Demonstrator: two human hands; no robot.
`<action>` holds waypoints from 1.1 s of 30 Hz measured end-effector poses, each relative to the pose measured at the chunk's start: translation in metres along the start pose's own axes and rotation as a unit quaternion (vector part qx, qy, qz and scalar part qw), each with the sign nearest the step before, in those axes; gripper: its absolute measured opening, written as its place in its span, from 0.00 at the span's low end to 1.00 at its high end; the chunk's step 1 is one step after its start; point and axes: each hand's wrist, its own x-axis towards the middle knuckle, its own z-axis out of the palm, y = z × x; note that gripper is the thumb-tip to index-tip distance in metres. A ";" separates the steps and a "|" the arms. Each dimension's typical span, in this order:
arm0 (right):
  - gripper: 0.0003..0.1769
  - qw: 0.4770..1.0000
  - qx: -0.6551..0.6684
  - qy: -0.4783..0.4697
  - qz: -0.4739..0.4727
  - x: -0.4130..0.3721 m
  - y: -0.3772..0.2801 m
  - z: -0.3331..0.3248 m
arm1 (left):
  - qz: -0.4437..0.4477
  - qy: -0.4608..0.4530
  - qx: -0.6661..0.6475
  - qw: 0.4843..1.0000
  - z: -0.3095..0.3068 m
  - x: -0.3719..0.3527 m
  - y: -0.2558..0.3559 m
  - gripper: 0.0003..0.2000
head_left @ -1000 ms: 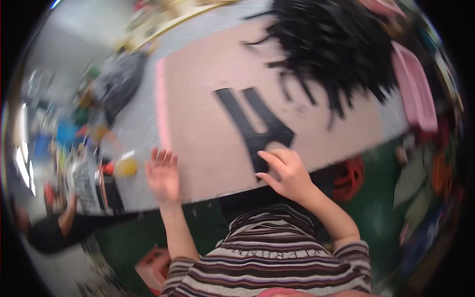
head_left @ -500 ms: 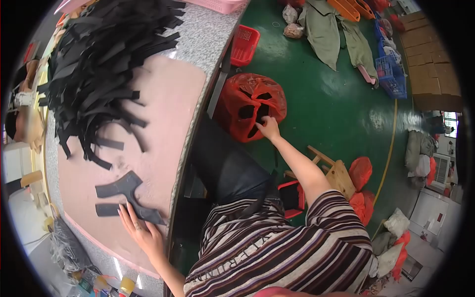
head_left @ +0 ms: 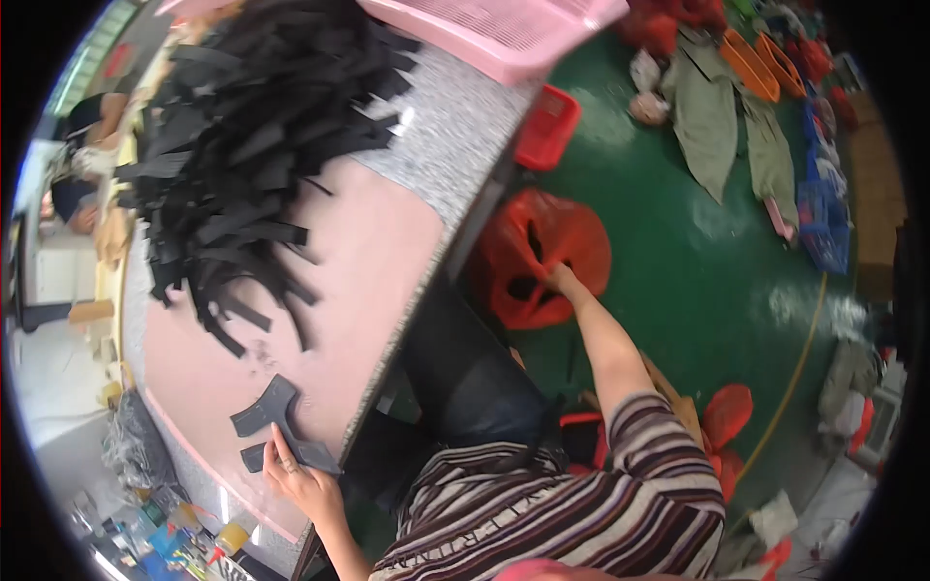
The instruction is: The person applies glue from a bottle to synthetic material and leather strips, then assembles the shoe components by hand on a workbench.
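Dark forked flat pieces (head_left: 269,407) lie on the pink mat (head_left: 373,228) near the table's front edge. My left hand (head_left: 302,484) rests at their lower side, its fingers stretched onto the dark material. Farther up the table is a large tangled heap of black strips (head_left: 242,126). Over the floor to the right of the table, my right hand (head_left: 559,277) reaches into the opening of a red plastic bag (head_left: 581,232); its fingers are hidden there. Dark material shows through the bag's openings.
A pink basket (head_left: 504,29) stands on the table's far end. A red basket (head_left: 548,128), green-grey cloth (head_left: 702,116) and a blue crate (head_left: 825,228) are on the green floor. A wooden stool (head_left: 673,392) is partly hidden behind my right arm.
The view has shifted, showing more of the pink basket. My right hand has gone deeper into the red bag, hiding its fingers. My left hand stays at the dark pieces, its fingers slightly more bent.
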 end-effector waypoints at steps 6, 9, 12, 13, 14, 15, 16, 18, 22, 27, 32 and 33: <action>0.08 0.737 0.668 0.059 0.082 -0.130 0.010 -0.109 | 0.000 0.030 -0.133 0.991 0.000 0.031 0.006 0.36; 0.07 0.680 0.717 0.153 0.029 -0.199 -0.021 -0.167 | 0.018 0.018 -0.158 0.987 -0.016 0.030 0.007 0.35; 0.01 0.651 0.738 0.175 -0.027 -0.242 -0.026 -0.213 | 0.044 0.035 -0.188 0.981 -0.024 0.021 0.001 0.33; 0.01 0.649 0.735 0.191 -0.054 -0.265 -0.042 -0.242 | 0.066 0.049 -0.199 0.977 -0.025 0.015 0.001 0.32; 0.02 0.646 0.731 0.207 -0.082 -0.288 -0.058 -0.273 | 0.088 0.064 -0.209 0.972 -0.027 0.010 0.001 0.31; 0.04 0.648 0.723 0.222 -0.091 -0.310 -0.072 -0.303 | 0.121 0.077 -0.231 0.962 -0.028 0.006 0.006 0.26; 0.07 0.651 0.714 0.238 -0.099 -0.334 -0.088 -0.333 | 0.160 0.067 -0.269 0.947 -0.030 0.001 0.011 0.24; 0.13 0.679 0.684 0.194 -0.183 -0.384 -0.127 -0.394 | 0.276 0.059 -0.354 0.892 -0.023 -0.007 0.023 0.26; 0.11 0.800 0.426 0.175 -0.385 -0.445 -0.214 -0.483 | 0.464 0.038 -0.415 0.782 -0.006 -0.025 0.057 0.37; 0.08 0.746 0.421 0.078 -0.510 -0.540 -0.376 -0.566 | 0.581 0.263 -0.359 0.682 -0.015 -0.038 0.075 0.31; 0.09 0.690 0.370 -0.002 -0.622 -0.610 -0.530 -0.578 | 0.540 0.501 -0.226 0.637 -0.041 -0.044 0.086 0.31; 0.09 0.676 0.363 -0.023 -0.641 -0.622 -0.559 -0.577 | 0.485 0.564 -0.147 0.651 -0.048 -0.039 0.084 0.31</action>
